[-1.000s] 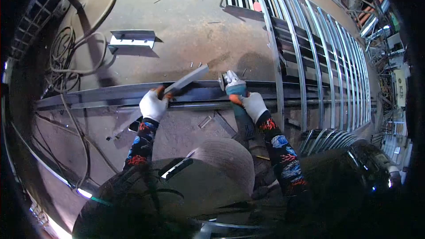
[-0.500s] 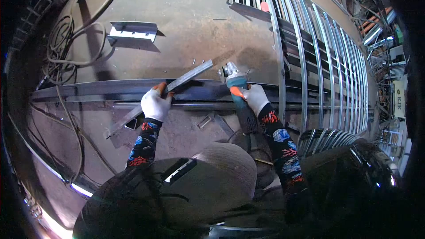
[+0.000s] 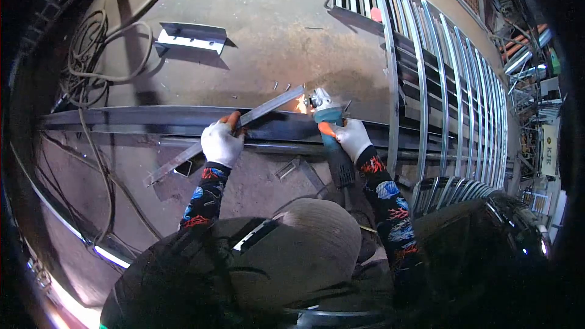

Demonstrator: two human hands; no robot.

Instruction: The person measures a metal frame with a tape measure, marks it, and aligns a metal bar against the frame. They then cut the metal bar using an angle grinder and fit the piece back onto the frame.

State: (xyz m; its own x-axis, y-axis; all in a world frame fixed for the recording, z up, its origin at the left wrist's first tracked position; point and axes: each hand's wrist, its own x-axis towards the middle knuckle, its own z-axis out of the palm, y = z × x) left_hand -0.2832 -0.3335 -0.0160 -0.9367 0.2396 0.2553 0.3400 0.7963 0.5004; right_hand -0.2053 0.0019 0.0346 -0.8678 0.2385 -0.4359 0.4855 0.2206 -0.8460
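Observation:
My left hand (image 3: 222, 145), in a white glove with orange fingertips, is closed around a long grey metal bar (image 3: 268, 106). The bar slants up to the right across a dark steel beam (image 3: 122, 118). My right hand (image 3: 353, 139), gloved alike, grips a teal angle grinder (image 3: 329, 116) by its body, with the grinder's head pointing up. At the bar's upper right end the grinder's disc throws orange sparks (image 3: 301, 105). The exact contact point is too small to make out.
A ladder-like metal frame (image 3: 420, 55) stands on the right. Looped cable (image 3: 91, 76) lies at the left, near a bent metal channel with holes (image 3: 192, 39). Small metal scraps lie on the floor beyond the beam.
Sparks have appeared between the grinder's disc and the bar's end. The bar and my left hand have shifted slightly right in view, bringing the bar's end closer to the disc.

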